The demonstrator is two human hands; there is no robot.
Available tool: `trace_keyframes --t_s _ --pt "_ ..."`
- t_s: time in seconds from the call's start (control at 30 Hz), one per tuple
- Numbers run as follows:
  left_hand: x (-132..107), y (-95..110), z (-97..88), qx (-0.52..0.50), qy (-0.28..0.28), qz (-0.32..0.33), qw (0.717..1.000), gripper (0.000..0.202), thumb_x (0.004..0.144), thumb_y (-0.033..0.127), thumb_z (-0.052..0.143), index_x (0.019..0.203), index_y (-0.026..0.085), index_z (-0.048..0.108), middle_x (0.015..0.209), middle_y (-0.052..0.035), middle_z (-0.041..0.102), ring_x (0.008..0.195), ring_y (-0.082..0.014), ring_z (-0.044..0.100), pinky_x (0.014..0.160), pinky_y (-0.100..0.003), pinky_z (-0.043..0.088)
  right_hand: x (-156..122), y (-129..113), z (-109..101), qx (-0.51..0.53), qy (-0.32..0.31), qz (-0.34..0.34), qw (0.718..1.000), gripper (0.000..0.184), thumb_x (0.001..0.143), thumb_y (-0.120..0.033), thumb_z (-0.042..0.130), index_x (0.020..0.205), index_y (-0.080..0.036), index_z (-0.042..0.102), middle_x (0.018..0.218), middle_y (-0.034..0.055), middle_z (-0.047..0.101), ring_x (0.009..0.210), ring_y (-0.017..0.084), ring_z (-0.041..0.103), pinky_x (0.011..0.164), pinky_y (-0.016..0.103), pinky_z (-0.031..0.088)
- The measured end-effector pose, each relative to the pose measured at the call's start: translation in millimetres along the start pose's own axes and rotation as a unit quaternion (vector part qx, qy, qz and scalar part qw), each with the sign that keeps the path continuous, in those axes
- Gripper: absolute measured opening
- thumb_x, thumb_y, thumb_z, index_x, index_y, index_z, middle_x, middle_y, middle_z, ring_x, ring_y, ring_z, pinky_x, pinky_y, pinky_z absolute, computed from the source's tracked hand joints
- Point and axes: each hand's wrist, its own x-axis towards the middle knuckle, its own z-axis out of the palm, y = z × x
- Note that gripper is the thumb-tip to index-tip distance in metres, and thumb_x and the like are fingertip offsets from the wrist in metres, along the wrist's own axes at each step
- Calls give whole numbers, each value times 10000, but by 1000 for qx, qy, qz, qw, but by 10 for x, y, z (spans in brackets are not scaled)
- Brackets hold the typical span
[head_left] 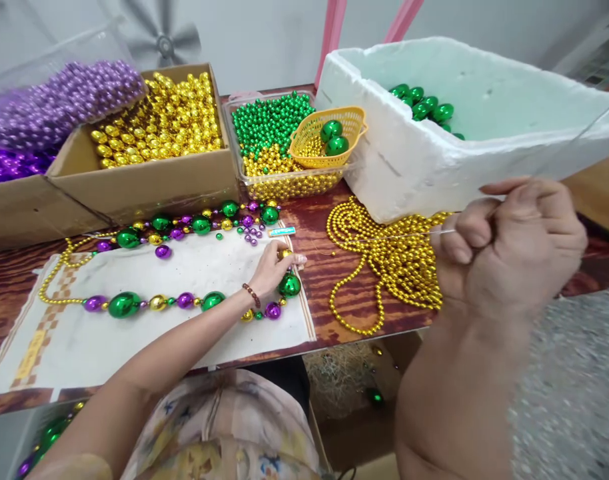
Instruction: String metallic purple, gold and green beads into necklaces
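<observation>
On the white cloth [169,340] lies a strand of purple, green and gold beads, a bead necklace [123,305] that loops round to the back. My left hand [277,267] is closed at its right end, pinching the strand by a gold bead just above a large green bead [289,285]. Raised off to the right, my right hand [514,247] is a fist gripping a thin pale string [399,235]. The string runs taut leftward toward the left hand. A few small purple beads [253,233] and a teal-labelled strip [282,232] lie just beyond the left hand.
Gold bead chains [399,260] are heaped under the string. Behind stand a cardboard box [149,180] of gold beads, a clear tub [294,187] with a yellow basket [329,160], and a white foam box [404,173]. A bag of purple beads [69,100] leans at left.
</observation>
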Motion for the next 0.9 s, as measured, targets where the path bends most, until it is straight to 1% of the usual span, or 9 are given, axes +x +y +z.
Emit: trace_keyframes --t_s 0.1,0.2,0.27,0.33,0.4,0.5,0.67,0.8,0.9 --pt "14 -10 -283 184 -10 23 983 124 879 248 554 985 185 559 1012 -70 592 1034 -221 553 970 -379 446 -52 69 111 -3 -13 40 999 21 799 -139 665 808 -123 675 458 -49 460 418 73 399 350 174 332" --pt "3 -19 -505 261 -43 26 964 220 889 243 515 1089 196 595 1042 -77 590 1027 -233 573 957 -384 457 -99 113 148 -15 -29 52 998 98 760 -125 682 853 -111 710 503 -22 537 448 89 505 387 196 408" --pt "-4 -37 -582 267 -54 15 962 213 890 250 517 1070 198 618 1028 -77 599 1022 -234 585 938 -376 466 -129 134 158 -27 -32 44 998 93 778 -158 695 861 -124 716 534 -9 585 431 91 526 377 202 402" --pt "-3 -64 -615 262 -59 -9 963 139 880 256 541 963 187 629 954 -72 623 1020 -238 594 914 -366 476 -156 150 184 -37 -32 35 998 85 790 -191 707 851 -133 719 545 -1 612 423 96 536 374 207 399" --pt "6 -98 -629 254 -56 -39 965 108 883 263 545 900 174 605 892 -68 641 970 -232 614 860 -354 494 -180 159 235 -28 -17 14 999 71 786 -206 715 818 -143 722 520 -7 609 410 99 525 371 211 403" --pt "14 -150 -654 254 -52 -63 964 130 907 277 516 893 160 573 884 -82 654 869 -217 639 784 -340 508 -222 163 338 3 5 -18 1000 54 760 -216 734 763 -164 718 469 -25 577 383 99 486 346 209 381" --pt "-17 -171 -714 286 -70 -68 953 172 913 330 533 941 171 592 1014 -122 661 974 -265 642 850 -382 498 -324 172 480 -18 -22 9 1000 67 757 -256 756 783 -195 749 475 -21 572 384 113 482 342 236 371" --pt "-59 -121 -767 313 -87 -74 943 219 905 398 567 908 187 627 1046 -112 664 987 -273 649 853 -374 504 -430 200 567 -48 -25 17 998 80 695 -248 782 774 -237 776 559 0 620 427 145 522 365 293 383" --pt "-116 -115 -951 318 -82 -66 942 299 906 483 564 979 205 645 1090 -96 665 992 -274 652 823 -369 511 -542 231 633 -75 -64 52 994 195 722 -170 719 870 -269 798 612 17 633 494 165 554 433 332 422"
